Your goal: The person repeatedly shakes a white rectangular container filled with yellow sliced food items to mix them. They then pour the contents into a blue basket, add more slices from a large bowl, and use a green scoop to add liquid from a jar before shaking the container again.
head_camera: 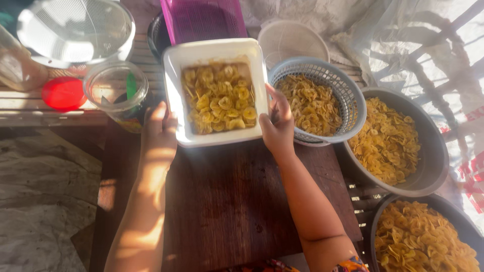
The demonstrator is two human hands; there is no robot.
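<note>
Both hands grip a white square tray (174, 95) of yellow chips over the dark wooden table (227, 201): the left hand (159, 133) is clamped on its left edge, the right hand (276, 126) on its right edge. A grey basket (348, 95) of chips sits just beside the right hand.

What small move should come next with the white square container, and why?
Probably set the white square container down flat on the dark wooden board. Both the left hand and right hand grip its sides, and it already holds yellow chips.
</note>
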